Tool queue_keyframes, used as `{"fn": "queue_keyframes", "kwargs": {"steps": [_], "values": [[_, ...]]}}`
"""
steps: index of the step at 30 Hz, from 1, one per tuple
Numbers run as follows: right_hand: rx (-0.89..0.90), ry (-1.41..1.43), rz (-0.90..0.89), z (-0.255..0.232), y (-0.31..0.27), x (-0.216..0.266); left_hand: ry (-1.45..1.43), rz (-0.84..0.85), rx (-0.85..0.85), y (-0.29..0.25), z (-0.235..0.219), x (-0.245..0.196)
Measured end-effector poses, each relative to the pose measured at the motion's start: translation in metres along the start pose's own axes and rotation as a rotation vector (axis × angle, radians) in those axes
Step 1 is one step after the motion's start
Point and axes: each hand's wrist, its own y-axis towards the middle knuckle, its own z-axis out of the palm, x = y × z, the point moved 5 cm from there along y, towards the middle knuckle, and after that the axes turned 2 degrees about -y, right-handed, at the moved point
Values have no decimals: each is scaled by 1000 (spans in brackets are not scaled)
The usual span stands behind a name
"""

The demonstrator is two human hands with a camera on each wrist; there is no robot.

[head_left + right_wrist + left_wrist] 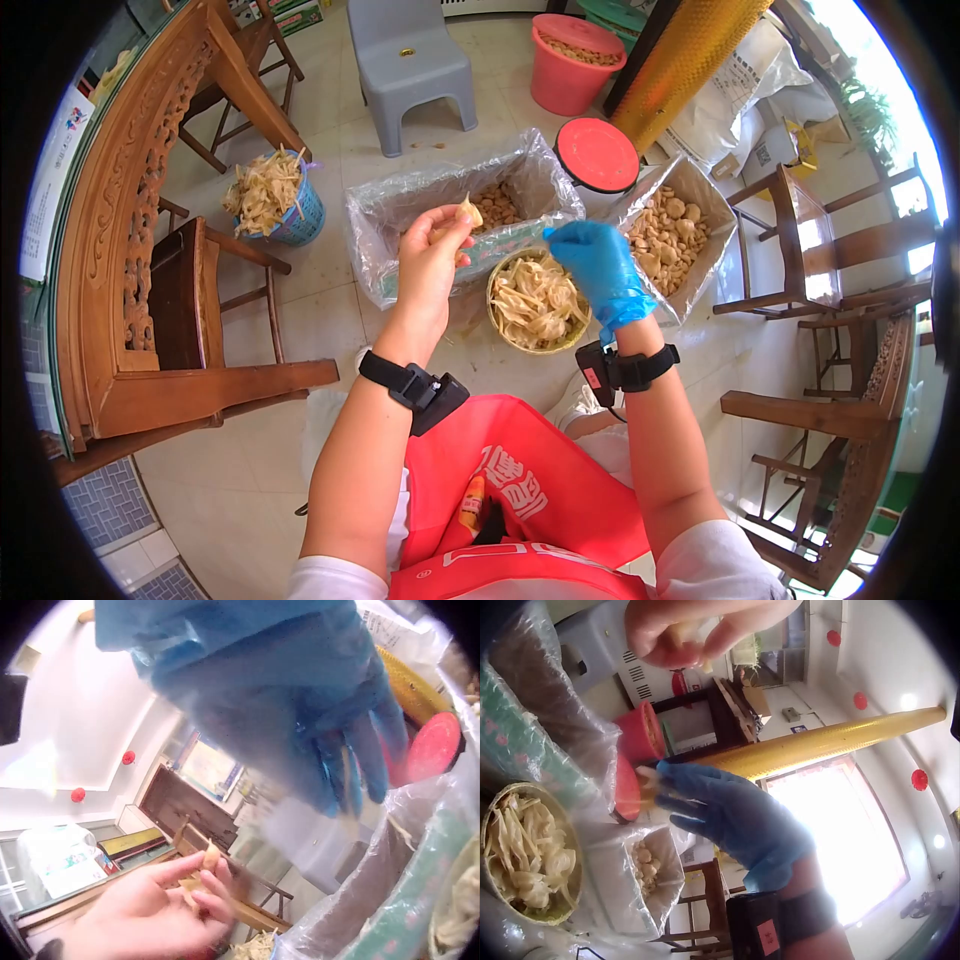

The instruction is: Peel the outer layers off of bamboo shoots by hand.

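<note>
1. Pale piece (470, 210) was in the left hand (436, 250), raised above the wide box (368, 225), seen inward of its near edge in the head view.
2. Its long axis ran roughly away from the person, the narrow tip pointing to the box's far edge; in the right wrist view that tip stood upward.
3. Thumb and forefinger of the left hand were pinched together on it; one second piece (192, 894) lay among the curled fingers.
4. The right hand (598, 268), in one blue glove, had its fingertips drawn in on one thin pale strip (347, 769), blurred, apart from the left hand.
5. Two plastic-lined boxes stood there: the wide one and the narrow box (715, 262), both holding pale lumps.
6. One round basket (498, 327) of pale peelings sat by the wide box's near edge, towards its right corner.
7. One red lid (598, 155) lay near that box's far right corner; one blue basket (305, 222) stood left of it.
</note>
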Motion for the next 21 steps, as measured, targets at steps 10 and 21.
{"fn": "queue_keyframes", "kwargs": {"steps": [10,21], "values": [[68,445,-88,28,-4,26,219,40,129,-5,16,3],[176,294,-15,34,-4,19,571,360,209,-5,23,4]]}}
